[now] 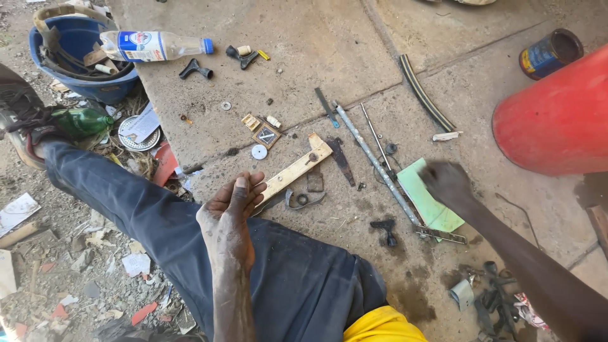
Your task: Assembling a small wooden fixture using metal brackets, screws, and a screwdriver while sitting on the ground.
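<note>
Resting on the dark blue trouser leg [152, 215], the left hand [229, 209] lies loose and empty, fingers gently curled and slightly apart, their tips just short of the near end of a pale wooden strip [294, 171] that slants across the concrete floor [316, 50]. Across from it, the right hand [446, 182] is blurred with movement over the light green sheet [429, 204]; whether it is pinching anything cannot be told, though it sits right at the sheet's upper edge, beside the long grey metal rod [373, 161] that runs diagonally past it. A small black handle piece [385, 230] lies near the rod's lower end, and a thin metal bracket [442, 235] lies at the sheet's near corner. Between the two hands lie a dark flat blade [342, 161] and a rusty square plate [315, 182]. Farther out, a small white disc [259, 152] and a little framed square [266, 135] lie above the strip. A curved black-and-yellow hose [423, 94] lies beyond the rod, with a big red drum [557, 117] at the right and a blue tin can [550, 53] behind it. At the far left, a clear plastic bottle [157, 45] rests across a blue bucket [82, 60] full of odds and ends.
</note>
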